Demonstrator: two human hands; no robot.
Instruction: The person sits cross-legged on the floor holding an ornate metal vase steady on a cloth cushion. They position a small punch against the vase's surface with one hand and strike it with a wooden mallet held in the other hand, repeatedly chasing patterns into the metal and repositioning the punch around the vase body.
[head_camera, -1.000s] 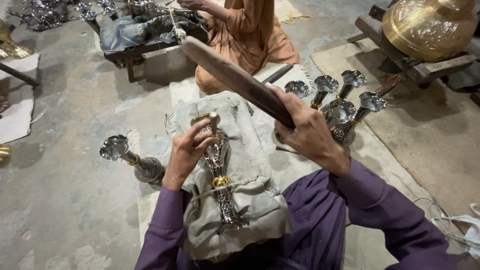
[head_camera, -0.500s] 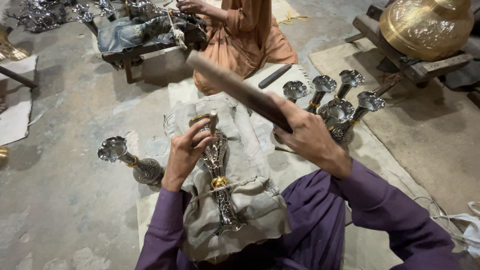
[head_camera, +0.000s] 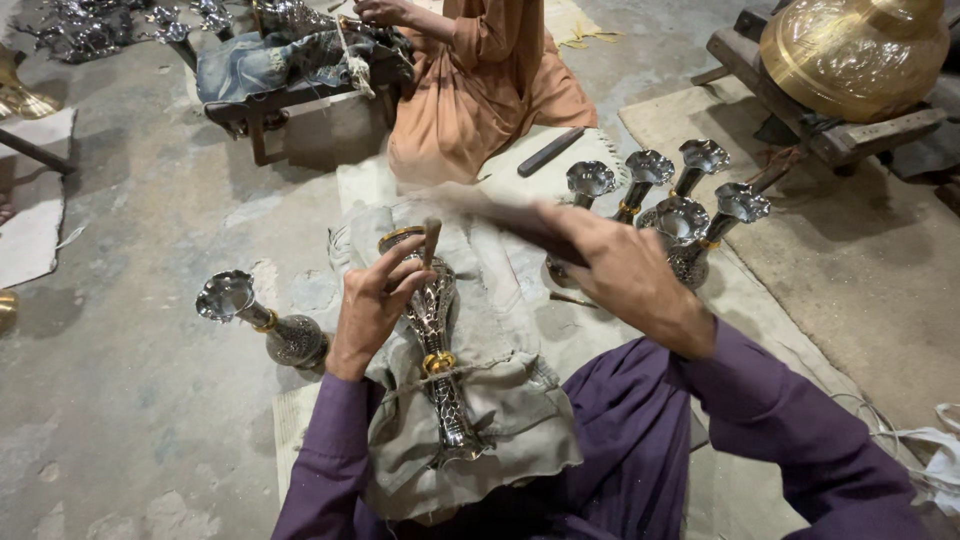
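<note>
An engraved silver metal vase (head_camera: 437, 340) with a gold band lies on a grey-green cloth pad (head_camera: 500, 420) over my lap. My left hand (head_camera: 372, 305) rests on the vase's upper part and pinches a thin punch tool (head_camera: 431, 240) upright near its rim. My right hand (head_camera: 615, 265) grips a dark wooden mallet (head_camera: 500, 213), blurred with motion, swung down close to the top of the punch.
Another silver vase (head_camera: 265, 320) lies on the floor at left. Several matching vases (head_camera: 665, 205) stand at right. A person in orange clothes (head_camera: 480, 80) works at a low bench ahead. A large brass vessel (head_camera: 850, 50) sits on a wooden stand at top right.
The mallet in my right hand has swung down from a raised position toward the punch. My left hand and the vase have stayed in place.
</note>
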